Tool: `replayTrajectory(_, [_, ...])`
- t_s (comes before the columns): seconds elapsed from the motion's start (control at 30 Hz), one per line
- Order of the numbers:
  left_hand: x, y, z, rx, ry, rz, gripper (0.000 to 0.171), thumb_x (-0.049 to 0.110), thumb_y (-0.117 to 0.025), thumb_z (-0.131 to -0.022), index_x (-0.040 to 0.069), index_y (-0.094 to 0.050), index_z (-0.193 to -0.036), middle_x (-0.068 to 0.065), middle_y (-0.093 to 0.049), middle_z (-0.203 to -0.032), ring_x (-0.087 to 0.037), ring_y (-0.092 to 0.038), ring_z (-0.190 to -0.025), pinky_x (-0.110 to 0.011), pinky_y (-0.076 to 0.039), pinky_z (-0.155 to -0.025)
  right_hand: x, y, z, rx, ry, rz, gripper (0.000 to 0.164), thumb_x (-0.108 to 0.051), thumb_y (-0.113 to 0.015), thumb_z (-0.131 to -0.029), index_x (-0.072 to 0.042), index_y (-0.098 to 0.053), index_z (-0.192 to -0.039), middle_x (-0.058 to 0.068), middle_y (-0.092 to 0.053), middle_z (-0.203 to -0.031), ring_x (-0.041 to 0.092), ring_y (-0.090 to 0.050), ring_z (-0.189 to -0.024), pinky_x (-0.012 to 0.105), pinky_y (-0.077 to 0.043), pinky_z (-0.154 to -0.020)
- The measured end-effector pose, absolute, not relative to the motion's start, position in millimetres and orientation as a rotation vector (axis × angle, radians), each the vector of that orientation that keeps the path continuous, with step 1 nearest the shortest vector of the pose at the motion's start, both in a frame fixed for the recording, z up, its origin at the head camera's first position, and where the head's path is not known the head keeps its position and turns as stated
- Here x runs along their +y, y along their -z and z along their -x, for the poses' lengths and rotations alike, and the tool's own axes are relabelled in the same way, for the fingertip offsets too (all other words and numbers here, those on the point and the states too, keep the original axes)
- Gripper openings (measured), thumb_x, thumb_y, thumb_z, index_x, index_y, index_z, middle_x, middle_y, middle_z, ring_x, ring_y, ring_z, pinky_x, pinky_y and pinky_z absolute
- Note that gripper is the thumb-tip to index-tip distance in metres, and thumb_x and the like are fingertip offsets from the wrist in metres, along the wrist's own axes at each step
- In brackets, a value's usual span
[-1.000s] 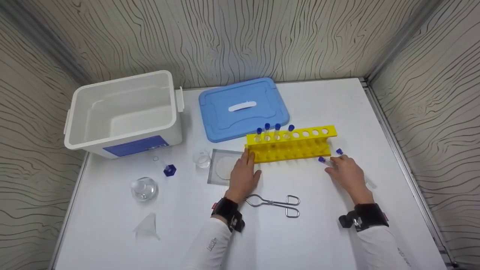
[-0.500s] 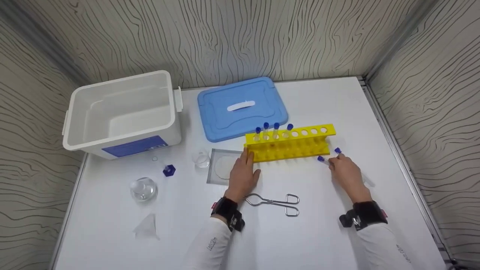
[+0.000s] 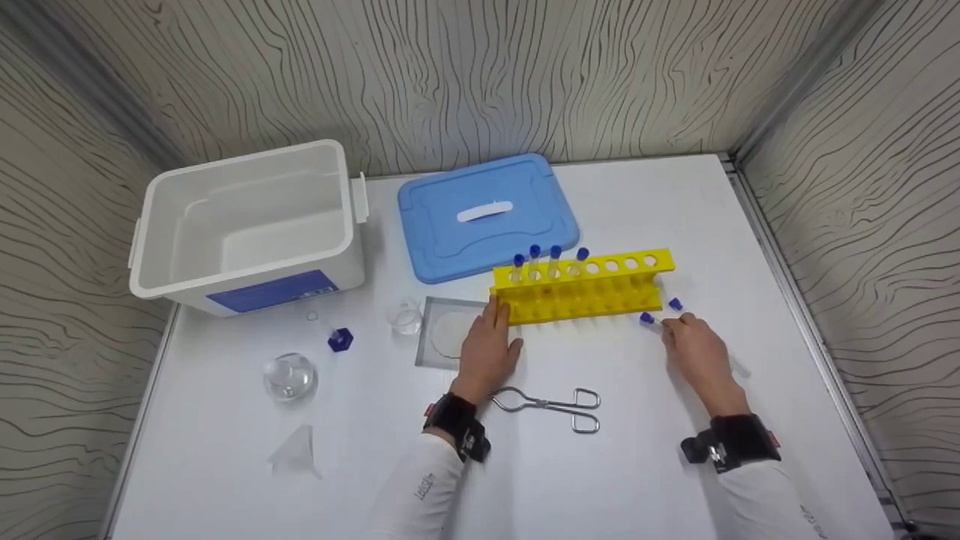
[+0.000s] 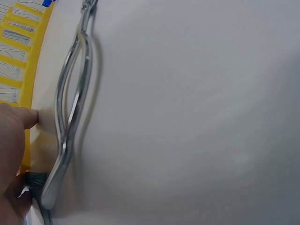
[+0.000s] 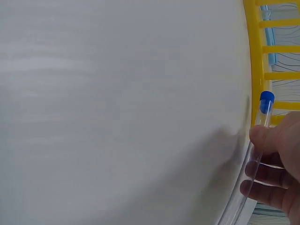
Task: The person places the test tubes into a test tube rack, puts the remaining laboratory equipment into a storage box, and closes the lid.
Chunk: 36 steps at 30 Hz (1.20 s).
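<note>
Round clear flask, contents indistinct, right hand pinching a blue-capped tube near the right end of a yellow rack, left hand touching its left end, fingers straight, four capped tubes inside, open white bin beyond.

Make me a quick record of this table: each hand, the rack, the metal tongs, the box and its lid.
Left hand: fingers straight, touching the left end of the yellow rack
Right hand: holding a blue-capped tube; another blue cap beside it
Rack contents: four capped tubes, toward the left end
Metal tongs: lying on the table, between the forearms
White box: open, back left
Blue lid: off, beside the box
</note>
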<state>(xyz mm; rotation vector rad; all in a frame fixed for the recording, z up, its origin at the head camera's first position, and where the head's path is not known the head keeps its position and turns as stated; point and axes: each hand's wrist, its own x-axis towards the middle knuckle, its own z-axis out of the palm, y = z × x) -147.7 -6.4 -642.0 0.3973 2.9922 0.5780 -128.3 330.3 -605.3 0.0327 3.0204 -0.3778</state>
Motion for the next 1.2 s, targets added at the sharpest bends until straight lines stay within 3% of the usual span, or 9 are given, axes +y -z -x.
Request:
replayTrajectory(0.17, [-6.0,641.5,147.6,3.015,-0.593,-0.406,0.068,0.038,-0.06,-0.098,0.005,-0.035,-0.153,-0.017,-0.027,-0.163,-0.032,-0.051,-0.134,-0.041,-0.045,-0.112,325.7,594.5,126.0,3.003,0.518,-0.088,0.033,-0.01,-0.06,-0.097,0.005,-0.063,-0.127,0.025,-0.061,-0.106,0.035,-0.058,-0.09,0.053,-0.054,-0.088])
replayTrajectory(0.3, [-6.2,640.9,147.3,3.01,-0.609,-0.408,0.068,0.038,-0.06,-0.098,0.006,-0.035,-0.153,-0.017,-0.027,-0.163,-0.031,-0.051,-0.134,-0.04,-0.045,-0.112,319.8,587.9,124.8,3.045,0.729,-0.097,0.033,-0.011,-0.062,-0.097,0.004,-0.063,-0.126,0.022,-0.063,-0.104,0.03,-0.059,-0.086,0.047,-0.056,-0.083])
replayTrajectory(0.4, [-6.6,640.9,147.2,2.996,-0.619,-0.396,0.069,0.038,-0.059,-0.098,0.007,-0.034,-0.154,-0.015,-0.026,-0.164,-0.03,-0.05,-0.135,-0.039,-0.044,-0.113,315.3,583.6,125.1,3.108,0.879,-0.079,0.03,-0.011,-0.064,-0.096,0.003,-0.066,-0.122,0.018,-0.064,-0.1,0.028,-0.062,-0.087,0.029,-0.056,-0.077])
replayTrajectory(0.5, [-6.8,640.8,147.3,2.989,-0.618,-0.385,0.069,0.038,-0.059,-0.098,0.008,-0.033,-0.154,-0.015,-0.025,-0.165,-0.029,-0.049,-0.136,-0.038,-0.044,-0.114,311.8,579.5,126.9,3.156,0.997,-0.063,0.028,-0.01,-0.066,-0.094,0.002,-0.068,-0.12,0.016,-0.065,-0.098,0.029,-0.066,-0.089,0.006,-0.044,-0.074])
replayTrajectory(0.6, [-6.4,640.2,146.9,2.984,-0.607,-0.378,0.069,0.038,-0.059,-0.098,0.008,-0.033,-0.155,-0.014,-0.023,-0.165,-0.028,-0.048,-0.137,-0.038,-0.044,-0.114,308.9,574.9,128.9,3.184,1.1,-0.057,0.028,-0.008,-0.066,-0.094,0.002,-0.068,-0.12,0.017,-0.066,-0.099,0.03,-0.066,-0.09,-0.006,-0.033,-0.073])
replayTrajectory(0.67, [-5.8,639.5,146.7,2.976,-0.607,-0.368,0.07,0.038,-0.059,-0.098,0.009,-0.031,-0.155,-0.013,-0.022,-0.166,-0.028,-0.047,-0.138,-0.039,-0.043,-0.115,306.2,570.6,129.8,3.2,1.167,-0.058,0.028,-0.007,-0.066,-0.093,0.002,-0.068,-0.119,0.017,-0.067,-0.1,0.024,-0.066,-0.09,-0.008,-0.033,-0.073])
replayTrajectory(0.87, [-4.6,637.9,147.4,2.936,-0.619,-0.33,0.071,0.039,-0.058,-0.099,0.011,-0.029,-0.157,-0.011,-0.019,-0.167,-0.027,-0.044,-0.141,-0.039,-0.04,-0.117,295.5,552.9,131.1,3.195,1.368,-0.083,0.028,-0.012,-0.065,-0.095,0.001,-0.067,-0.12,0.016,-0.067,-0.104,-0.013,-0.05,-0.088,-0.006,-0.039,-0.078])
replayTrajectory(1.03, [-4.3,636.8,147.6,2.926,-0.628,-0.319,0.071,0.039,-0.059,-0.099,0.011,-0.029,-0.157,-0.011,-0.019,-0.167,-0.028,-0.043,-0.142,-0.039,-0.039,-0.118,287.3,536.2,135.2,3.149,1.555,-0.137,0.029,-0.013,-0.066,-0.095,0.001,-0.068,-0.12,0.013,-0.067,-0.105,-0.012,-0.054,-0.091,-0.002,-0.044,-0.078])
replayTrajectory(1.2, [-4.4,636.6,146.5,2.936,-0.632,-0.336,0.072,0.038,-0.059,-0.098,0.01,-0.028,-0.157,-0.011,-0.019,-0.167,-0.028,-0.044,-0.14,-0.039,-0.04,-0.117,279.8,522.9,140.5,3.043,1.809,-0.222,0.029,-0.016,-0.065,-0.096,0.0,-0.068,-0.12,-0.01,-0.064,-0.101,-0.004,-0.059,-0.096,0.003,-0.049,-0.081])
